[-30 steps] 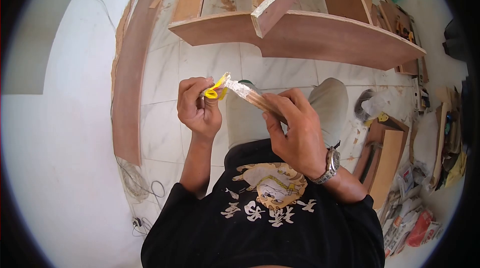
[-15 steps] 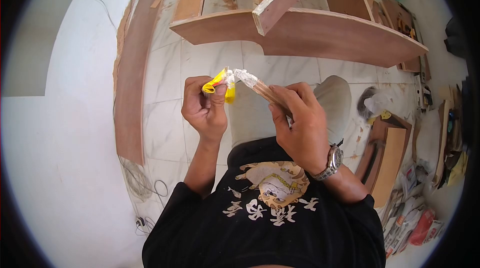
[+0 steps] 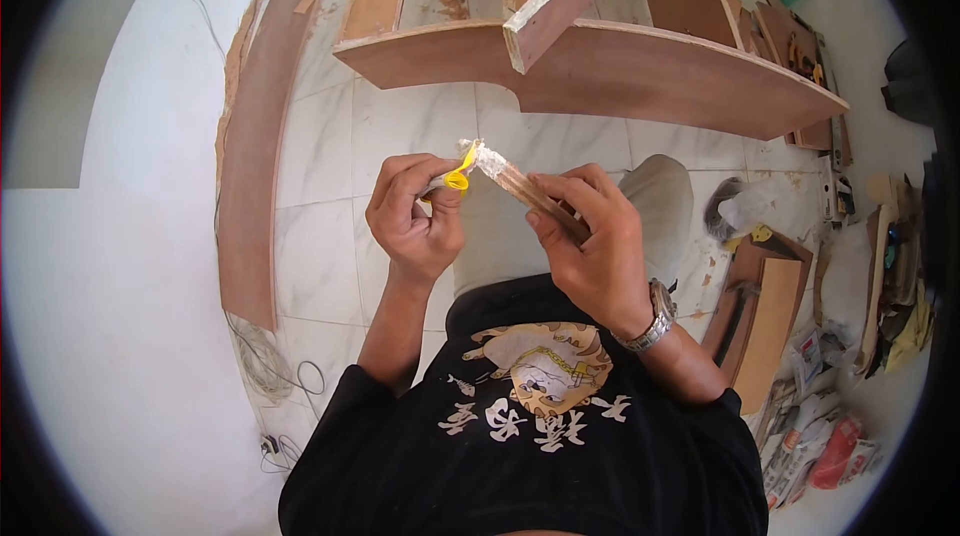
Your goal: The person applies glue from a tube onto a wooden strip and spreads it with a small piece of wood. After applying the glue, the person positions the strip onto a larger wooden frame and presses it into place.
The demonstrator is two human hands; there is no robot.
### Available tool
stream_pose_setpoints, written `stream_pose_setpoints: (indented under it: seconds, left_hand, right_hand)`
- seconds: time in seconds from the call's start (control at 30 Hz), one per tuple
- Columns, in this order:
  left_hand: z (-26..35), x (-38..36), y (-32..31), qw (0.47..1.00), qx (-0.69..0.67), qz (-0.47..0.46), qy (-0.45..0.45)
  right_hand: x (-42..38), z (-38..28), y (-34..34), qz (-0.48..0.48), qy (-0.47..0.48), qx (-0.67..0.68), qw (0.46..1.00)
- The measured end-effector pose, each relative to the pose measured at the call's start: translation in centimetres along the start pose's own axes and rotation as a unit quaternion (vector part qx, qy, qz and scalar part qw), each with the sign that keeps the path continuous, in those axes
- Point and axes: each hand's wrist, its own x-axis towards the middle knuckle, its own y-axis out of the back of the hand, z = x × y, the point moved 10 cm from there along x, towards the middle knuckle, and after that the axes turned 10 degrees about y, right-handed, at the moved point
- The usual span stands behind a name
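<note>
A small yellow packet (image 3: 459, 176), partly rolled, is pinched in my left hand (image 3: 413, 211), with white paste at its upper end. My right hand (image 3: 596, 241) grips a thin wooden stick (image 3: 530, 193) that slants up to the left. White paste coats the stick's tip, which meets the packet's pasty end in front of my lap. A silver watch (image 3: 655, 321) is on my right wrist.
Ahead lies a wooden panel frame (image 3: 640, 71) on the tiled floor. A long brown board (image 3: 250, 176) runs along the left, beside a white surface (image 3: 110, 286). Wood pieces (image 3: 770, 321), a plastic bag (image 3: 752, 204) and wrappers (image 3: 835, 451) lie at the right.
My left hand has turned and its fingers now cover more of the yellow packet. The stick's tip has moved slightly and now touches the packet's end. The view has shifted a little.
</note>
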Motion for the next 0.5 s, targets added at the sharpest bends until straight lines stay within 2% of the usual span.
stream_pose_setpoints:
  seconds: [0.27, 0.37, 0.4, 0.43, 0.47, 0.5]
  left_hand:
    - [-2.0, 0.1, -0.1, 0.996, -0.071, -0.031, 0.042]
    - [-7.5, -1.4, -1.1, 0.981, -0.088, -0.047, 0.165]
    - [-10.6, -2.5, -1.8, 0.933, -0.238, -0.025, 0.270]
    - [-13.5, -4.2, -3.4, 0.850, -0.383, -0.004, 0.362]
    - [-16.0, -6.4, -5.4, 0.735, -0.518, 0.016, 0.437]
    - [-17.8, -8.4, -7.1, 0.641, -0.610, 0.000, 0.466]
  right_hand:
    - [0.6, 3.1, -0.1, -0.042, -0.032, 0.076, 0.996]
    - [2.2, 3.0, 1.6, -0.025, -0.053, 0.052, 0.997]
    - [3.1, 2.9, 2.3, -0.018, -0.063, 0.034, 0.997]
    - [4.7, 2.5, 2.4, -0.047, 0.010, -0.057, 0.997]
    - [6.0, 3.7, 2.2, -0.065, 0.031, -0.100, 0.992]
    - [7.1, 5.6, 1.8, -0.084, 0.053, -0.140, 0.985]
